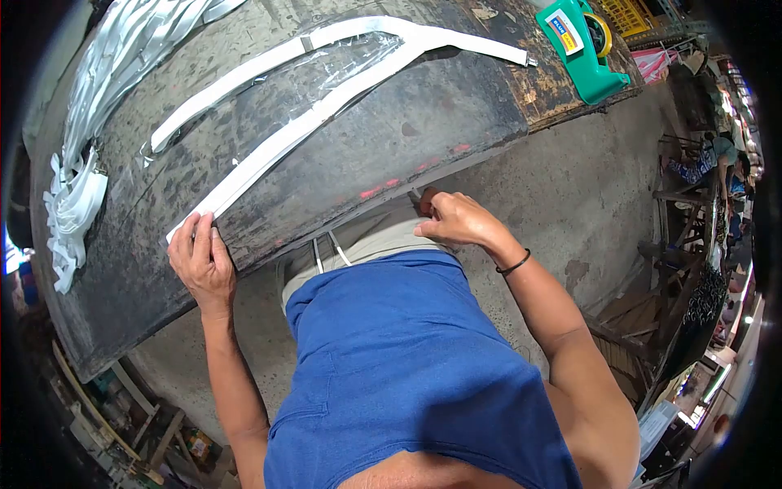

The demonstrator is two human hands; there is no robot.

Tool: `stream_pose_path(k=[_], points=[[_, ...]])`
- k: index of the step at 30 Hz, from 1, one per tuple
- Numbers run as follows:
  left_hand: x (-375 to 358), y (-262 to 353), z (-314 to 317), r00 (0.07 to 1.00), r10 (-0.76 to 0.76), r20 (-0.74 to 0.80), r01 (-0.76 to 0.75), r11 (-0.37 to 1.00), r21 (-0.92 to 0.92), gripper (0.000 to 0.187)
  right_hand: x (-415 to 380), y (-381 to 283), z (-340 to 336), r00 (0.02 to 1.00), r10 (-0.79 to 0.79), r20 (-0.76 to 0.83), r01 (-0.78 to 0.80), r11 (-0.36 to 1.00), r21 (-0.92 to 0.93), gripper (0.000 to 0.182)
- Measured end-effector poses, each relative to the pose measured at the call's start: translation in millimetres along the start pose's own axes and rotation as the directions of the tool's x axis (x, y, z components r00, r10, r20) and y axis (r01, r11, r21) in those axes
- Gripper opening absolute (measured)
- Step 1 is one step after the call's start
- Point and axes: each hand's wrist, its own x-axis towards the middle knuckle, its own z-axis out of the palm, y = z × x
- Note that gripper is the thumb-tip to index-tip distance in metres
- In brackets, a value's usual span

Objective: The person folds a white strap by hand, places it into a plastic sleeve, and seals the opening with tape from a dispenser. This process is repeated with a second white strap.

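Note:
A long flat white strap (269, 155) lies on the dark worn table, joined near its far end with a second white strip (236, 85), so the two form a narrow fork. My left hand (202, 257) holds the near end of the long strap against the table, fingers together over it. A small metal end shows at the strap's far right tip. At the table's front edge, close to my waist, is my right hand (460, 220), with its fingers curled in. A small dark bit shows by its fingertips, too hidden to name.
A green tape dispenser (582, 57) with yellow tape stands at the table's far right corner. Bundles of white strips (122, 61) lie at the left, some hanging toward the edge. Wooden racks (684, 236) and another person (717, 159) are off to the right.

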Motion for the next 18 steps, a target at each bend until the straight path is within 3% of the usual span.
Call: stream_pose_path(k=[2,3,5,6,10,18], points=[[0.4,1.0,-1.3,1.0,-0.003,-0.002,0.003,1.0,-0.001,0.031,-6.1,10.3,3.1,0.999,0.031,0.016,-0.034,0.963,0.266,0.042],[1.1,2.0,-2.4,1.0,0.0,0.006,0.0,1.0,0.013,0.03,-10.6,13.9,6.3,0.999,0.031,0.02,-0.035,0.964,0.265,0.042],[0.8,1.6,-2.5,1.0,0.003,0.016,-0.003,1.0,0.027,0.029,-21.7,20.5,14.7,0.964,0.246,0.097,-0.248,0.709,0.66,0.033],[0.6,1.2,-1.9,1.0,-0.004,0.013,0.003,1.0,0.01,0.03,-26.1,25.0,18.7,0.961,0.257,0.103,-0.254,0.672,0.695,0.024],[0.8,0.4,-0.9,1.0,-0.005,0.004,0.005,1.0,-0.009,0.03,-36.7,29.6,28.3,0.959,0.253,0.125,-0.258,0.613,0.747,0.023],[-0.8,1.2,-1.5,1.0,-0.016,0.012,0.016,1.0,-0.001,0.03,-26.6,8.2,30.2,0.957,0.291,0.02,-0.227,0.699,0.678,0.025]])
